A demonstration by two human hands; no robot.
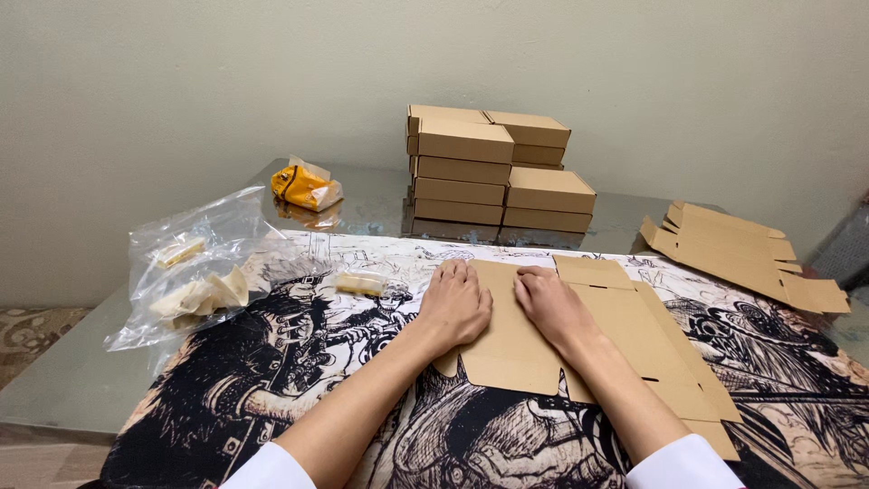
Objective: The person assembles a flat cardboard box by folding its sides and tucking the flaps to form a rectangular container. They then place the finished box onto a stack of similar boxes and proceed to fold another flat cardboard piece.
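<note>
A plain pale wall stands behind a glass-topped table (81,380), most of which is covered by a mat (272,380) printed with black-and-white drawings; at the far edge rises a stack of folded cardboard boxes (493,172), and to the right of it, near the table's corner, lies a pile of flat box blanks (742,254); on the left sit a crumpled clear plastic bag (195,272) with small pale items in it, a small yellow packet (305,186) further back, and one small wrapped pale item (362,284) lying on the mat just left of the hands. In front of the person, flat on the mat, lies an unfolded cardboard blank (625,330), its flaps spread to the right and toward the near edge; the left hand (455,303) and the right hand (552,303) both rest palm-down on its left portion, side by side and close together without touching, fingers stretched forward and pointing toward the stack; neither hand grasps anything, both are flat and unclenched, pressing on the card. The forearms come in from the lower edge and converge on the blank, white sleeves showing at the wrists' far ends. By the look of it the step in hand is the first crease of a fresh blank, the card being pinned down along a fold line; the next move would seem to call for fingertips slipped under a panel's edge while the other hand holds the sheet from sliding on the mat.
</note>
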